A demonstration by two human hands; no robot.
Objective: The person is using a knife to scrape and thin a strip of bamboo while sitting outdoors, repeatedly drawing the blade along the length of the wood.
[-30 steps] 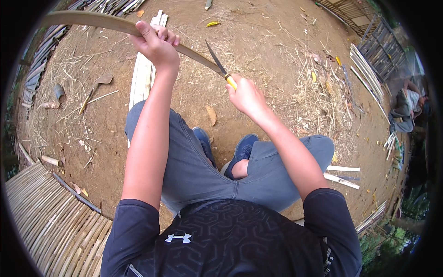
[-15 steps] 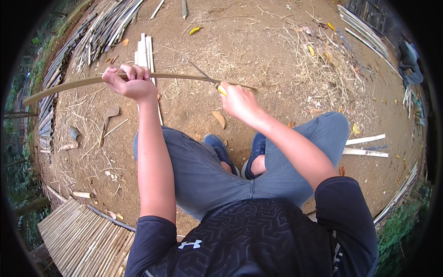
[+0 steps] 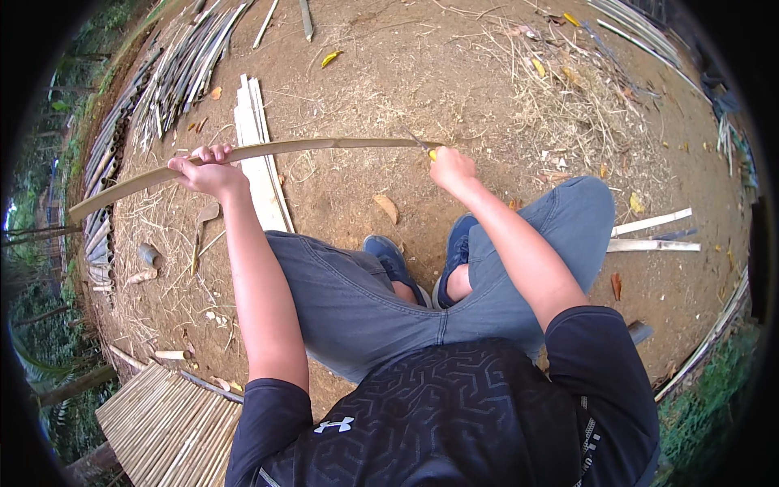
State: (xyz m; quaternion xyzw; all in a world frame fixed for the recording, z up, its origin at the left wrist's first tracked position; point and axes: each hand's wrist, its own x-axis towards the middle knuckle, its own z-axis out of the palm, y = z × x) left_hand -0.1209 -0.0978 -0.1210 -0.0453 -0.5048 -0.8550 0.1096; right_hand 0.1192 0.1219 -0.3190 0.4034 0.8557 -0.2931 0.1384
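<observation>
A long, gently bowed bamboo strip (image 3: 312, 145) crosses in front of my knees from far left to centre right. My left hand (image 3: 208, 173) is closed around the strip's left part, with a length of it sticking out beyond the fingers. In my right hand (image 3: 456, 170) is a knife (image 3: 419, 141) with a yellow handle, gripped in a closed fist. Its thin dark blade points up and to the left, at the strip's right end. Whether the edge bites into the bamboo is too small to tell.
Pale split strips (image 3: 258, 154) lie beyond my left hand, and bamboo poles (image 3: 191, 61) are heaped at far left. A wooden-handled tool (image 3: 197, 235) rests by my left knee. Shavings (image 3: 568, 105) litter the far right; a slatted bamboo panel (image 3: 174, 422) sits at near left.
My right hand and the knife have slid right along the strip to its end. My left hand has shifted slightly left and lower, still holding the strip.
</observation>
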